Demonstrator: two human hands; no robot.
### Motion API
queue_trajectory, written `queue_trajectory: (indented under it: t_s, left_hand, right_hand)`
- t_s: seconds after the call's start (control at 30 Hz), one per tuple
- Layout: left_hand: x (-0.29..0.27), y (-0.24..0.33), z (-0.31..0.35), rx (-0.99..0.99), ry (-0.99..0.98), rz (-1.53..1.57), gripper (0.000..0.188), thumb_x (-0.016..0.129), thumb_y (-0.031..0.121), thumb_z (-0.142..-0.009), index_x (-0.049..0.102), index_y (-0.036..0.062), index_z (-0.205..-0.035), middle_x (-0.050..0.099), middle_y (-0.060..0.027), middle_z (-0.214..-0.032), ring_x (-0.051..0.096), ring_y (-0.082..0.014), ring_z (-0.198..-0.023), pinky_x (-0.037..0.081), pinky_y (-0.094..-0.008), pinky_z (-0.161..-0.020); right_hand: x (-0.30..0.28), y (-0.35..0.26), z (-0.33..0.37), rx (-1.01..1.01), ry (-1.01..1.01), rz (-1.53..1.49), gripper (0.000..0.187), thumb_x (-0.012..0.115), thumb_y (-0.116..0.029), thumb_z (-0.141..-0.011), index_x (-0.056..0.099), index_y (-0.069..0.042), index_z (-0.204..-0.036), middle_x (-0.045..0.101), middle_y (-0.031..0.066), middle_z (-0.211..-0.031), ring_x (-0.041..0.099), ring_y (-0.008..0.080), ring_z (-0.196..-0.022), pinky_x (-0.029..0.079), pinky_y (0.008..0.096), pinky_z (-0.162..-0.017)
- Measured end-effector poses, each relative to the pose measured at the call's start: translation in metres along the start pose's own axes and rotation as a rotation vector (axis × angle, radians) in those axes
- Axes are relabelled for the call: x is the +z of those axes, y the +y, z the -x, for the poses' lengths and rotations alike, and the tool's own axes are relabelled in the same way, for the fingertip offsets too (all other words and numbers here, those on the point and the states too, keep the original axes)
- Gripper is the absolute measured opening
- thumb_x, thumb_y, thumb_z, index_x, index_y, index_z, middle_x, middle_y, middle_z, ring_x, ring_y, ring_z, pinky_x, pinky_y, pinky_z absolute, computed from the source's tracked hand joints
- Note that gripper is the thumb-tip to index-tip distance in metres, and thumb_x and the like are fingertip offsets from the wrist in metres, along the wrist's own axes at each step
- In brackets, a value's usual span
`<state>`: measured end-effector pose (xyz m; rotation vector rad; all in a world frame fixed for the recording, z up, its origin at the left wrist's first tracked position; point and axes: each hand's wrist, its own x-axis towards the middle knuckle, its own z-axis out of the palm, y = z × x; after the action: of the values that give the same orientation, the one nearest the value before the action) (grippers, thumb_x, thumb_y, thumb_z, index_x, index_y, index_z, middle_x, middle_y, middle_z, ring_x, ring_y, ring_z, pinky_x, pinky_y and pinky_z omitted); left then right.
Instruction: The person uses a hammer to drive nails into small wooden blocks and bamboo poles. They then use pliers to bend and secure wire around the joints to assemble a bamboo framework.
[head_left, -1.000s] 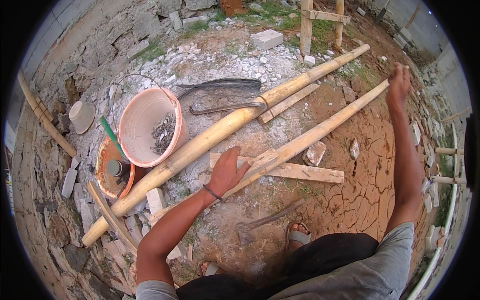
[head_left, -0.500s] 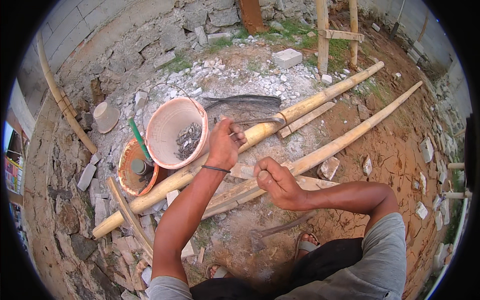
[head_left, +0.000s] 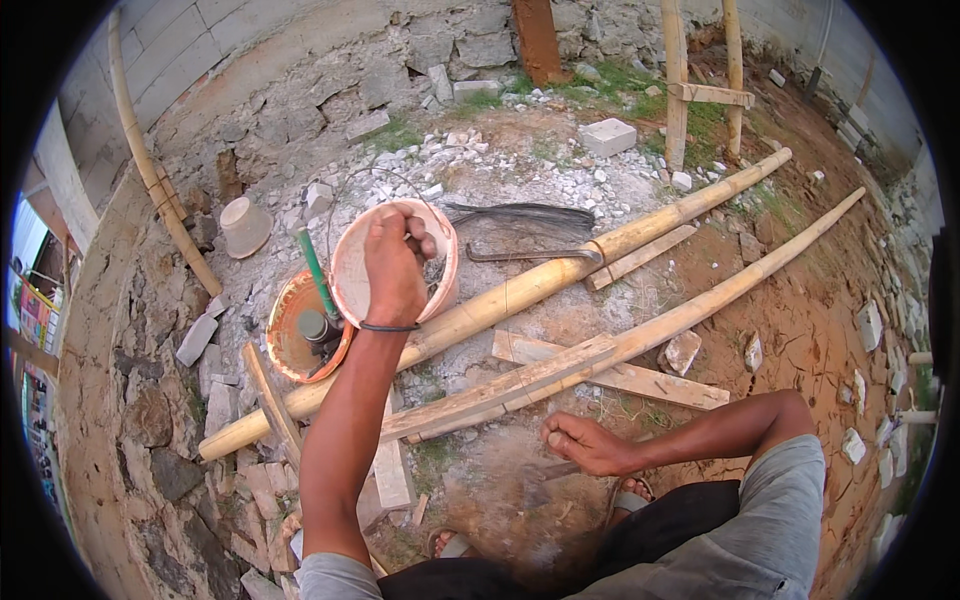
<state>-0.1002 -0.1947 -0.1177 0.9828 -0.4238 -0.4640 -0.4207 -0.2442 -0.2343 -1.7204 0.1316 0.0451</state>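
My left hand (head_left: pixel 395 265) is over the mouth of a pale pink bucket (head_left: pixel 447 290), fingers curled; anything inside them is hidden. In front of my right foot, my right hand (head_left: pixel 585 443) is closed in a fist, and I cannot make out what it grips. Below that fist a brown-grey smear of motion covers the ground. A hatchet handle (head_left: pixel 562 469) shows partly beside it; its head is lost in the blur. Near the fist, a wooden batten (head_left: pixel 500 388) lies along a thin bamboo pole (head_left: pixel 740 278), over a short plank (head_left: pixel 660 386).
A thick bamboo pole (head_left: pixel 510 300) runs diagonally past the bucket. An orange bucket (head_left: pixel 283 325) holds a green-handled tool (head_left: pixel 314 268). Behind lie a bent metal bar (head_left: pixel 525 255) and black wires (head_left: pixel 530 214). White rubble and a block (head_left: pixel 608 137) lie near the stone wall.
My left hand has moved left from above the thick bamboo to over the pink bucket. My right fist has dropped from the batten towards my feet. The view has shifted slightly.
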Motion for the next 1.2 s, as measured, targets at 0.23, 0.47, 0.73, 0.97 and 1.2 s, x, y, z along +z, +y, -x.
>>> queue_trajectory:
  t_s: [0.23, 0.47, 0.73, 0.97, 1.2]
  left_hand:
    - [-0.045, 0.054, -0.005, 0.279, 0.051, 0.013, 0.017, 0.041, 0.022, -0.104, 0.046, 0.0063, -0.109, 0.037, 0.0021, -0.068, 0.032, -0.0062, -0.050, 0.029, -0.0223, -0.045]
    - [-0.007, 0.015, 0.074, -0.280, -0.195, -0.090, 0.014, 0.037, 0.007, -0.096, 0.045, 0.0089, -0.108, 0.051, -0.0033, -0.074, 0.055, -0.0145, -0.063, 0.047, -0.0256, -0.055]
    - [-0.001, 0.010, 0.105, -0.372, -0.180, 0.032, 0.010, 0.035, 0.014, -0.103, 0.041, 0.0119, -0.110, 0.055, -0.0051, -0.081, 0.056, -0.0148, -0.060, 0.044, -0.0244, -0.052]
    - [0.006, 0.009, 0.114, -0.252, -0.105, 0.020, 0.013, 0.037, 0.016, -0.104, 0.045, 0.0121, -0.114, 0.036, 0.0023, -0.070, 0.029, -0.0061, -0.051, 0.025, -0.0218, -0.045]
    - [0.011, 0.010, 0.121, -0.317, -0.097, -0.020, 0.010, 0.041, 0.024, -0.105, 0.046, 0.0172, -0.110, 0.033, 0.0050, -0.068, 0.024, -0.0045, -0.050, 0.022, -0.0210, -0.046]
  right_hand:
    - [-0.001, 0.001, 0.003, 0.002, -0.088, 0.025, 0.012, 0.047, -0.013, -0.100, 0.050, -0.005, -0.108, 0.052, 0.0052, -0.084, 0.051, 0.0141, -0.073, 0.045, 0.0315, -0.069]
    - [-0.005, -0.041, -0.040, -0.180, -0.003, 0.003, 0.012, 0.045, -0.009, -0.099, 0.050, -0.004, -0.109, 0.052, 0.0059, -0.078, 0.053, 0.0137, -0.071, 0.046, 0.0293, -0.068]
    - [0.011, -0.048, -0.046, -0.080, 0.006, -0.010, 0.008, 0.044, -0.005, -0.099, 0.048, -0.005, -0.106, 0.052, 0.0046, -0.073, 0.051, 0.0123, -0.065, 0.043, 0.0304, -0.060]
    - [0.011, -0.039, -0.045, -0.032, -0.074, 0.048, 0.010, 0.043, -0.007, -0.100, 0.050, -0.004, -0.106, 0.053, 0.0049, -0.072, 0.053, 0.0134, -0.065, 0.044, 0.0318, -0.060]
    - [0.007, -0.037, -0.043, -0.004, -0.159, 0.114, 0.014, 0.049, -0.008, -0.094, 0.053, -0.003, -0.106, 0.058, 0.0106, -0.075, 0.058, 0.0228, -0.071, 0.046, 0.0373, -0.068]
